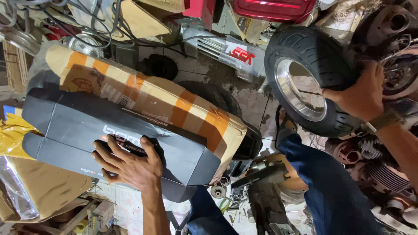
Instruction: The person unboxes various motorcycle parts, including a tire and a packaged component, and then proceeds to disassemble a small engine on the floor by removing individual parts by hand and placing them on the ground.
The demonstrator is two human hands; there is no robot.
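Note:
My left hand (128, 163) lies flat with spread fingers on a long black cardboard box (87, 126), gripping it through a hole in its side. Behind that box rests a brown carton with orange stripes (152, 98). My right hand (361, 95) grips the edge of a small black tyre on a shiny metal rim (305, 82), held upright at the right. My legs in blue trousers (326, 187) stretch below the wheel.
A red scooter body with a tail light (270, 8) and cables stand at the top. Engine parts (374, 161) sit at the right. Another dark tyre (217, 98) lies behind the cartons. Small metal parts (226, 191) litter the stained tiled floor. Yellow wrapping (13, 135) lies at the left.

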